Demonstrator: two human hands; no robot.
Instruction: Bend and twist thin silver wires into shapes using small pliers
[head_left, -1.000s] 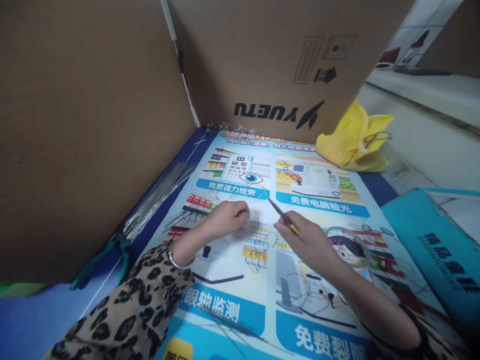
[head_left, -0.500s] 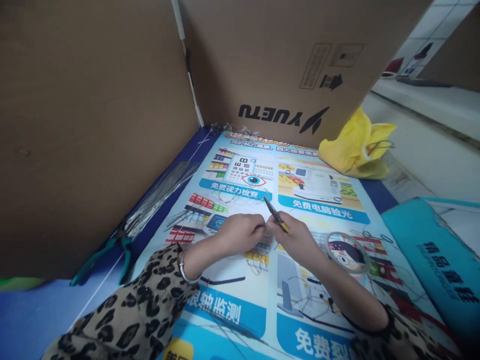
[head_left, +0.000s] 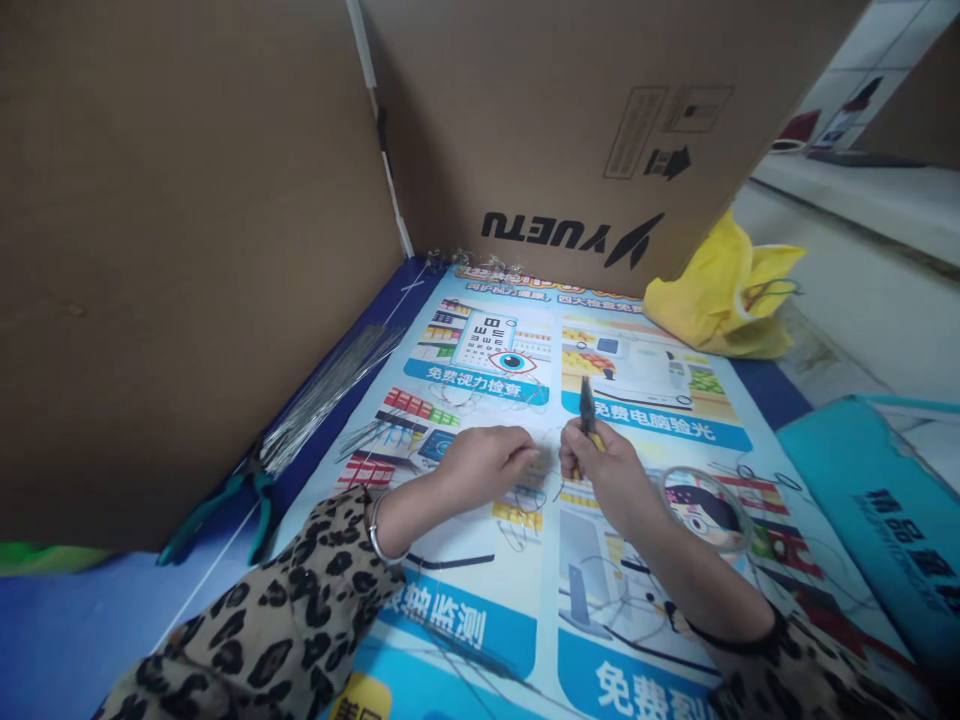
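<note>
My right hand [head_left: 604,462] is wrapped round a pair of pliers [head_left: 587,405] with yellow handles, its dark jaws pointing away from me. A short gap to the left, my left hand [head_left: 487,465] has its thumb and fingers pinched together; what it pinches, if anything, is too small to make out. Both hands are above a printed poster [head_left: 545,560]. Thin wire pieces lie on the poster around them, among them a bent wire loop [head_left: 517,525]. A coil of wire [head_left: 742,510] rests beside my right forearm.
Cardboard panels [head_left: 187,250] rise at the left and back. Teal-handled pliers [head_left: 259,500] and a bundle of straight wires [head_left: 330,400] lie along the left. A yellow bag [head_left: 712,295] and a teal box [head_left: 862,490] stand at the right. Small wire pieces [head_left: 480,262] gather at the back.
My right hand has moved right, away from my left hand, and the pliers have turned from pointing left to pointing nearly straight ahead. My left hand has barely moved.
</note>
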